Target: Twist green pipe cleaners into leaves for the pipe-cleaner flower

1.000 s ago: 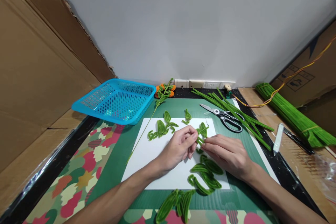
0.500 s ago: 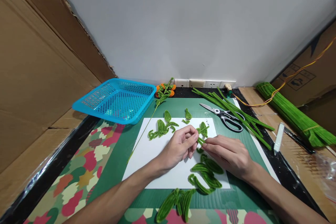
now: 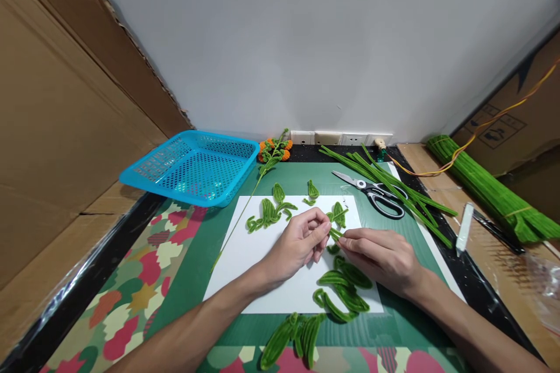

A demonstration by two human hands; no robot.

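Over the right part of a white paper sheet (image 3: 245,280), my two hands meet at a small green pipe-cleaner piece (image 3: 335,234). My left hand (image 3: 301,242) is closed on one end, thumb against forefinger. My right hand (image 3: 380,256) pinches the other end with its fingertips. Fingers hide part of the piece. Just beyond them lies a green pipe-cleaner leaf (image 3: 339,214). Several looped leaves (image 3: 345,288) are spread below my right hand, and more leaves (image 3: 291,341) lie at the near edge. A group of smaller leaves (image 3: 269,213) rests on the paper's upper left.
A blue perforated basket (image 3: 223,195) stands at the back left, beside an orange-flowered stem (image 3: 273,154). Scissors (image 3: 380,198) lie at the right under loose green pipe cleaners (image 3: 411,198). A thick green bundle (image 3: 494,192), a white strip tool (image 3: 465,228) and a wire (image 3: 472,140) are farther right.
Hardly anything differs. Both hands keep their pinch on the green piece in nearly the same place, and the view shifts very slightly.
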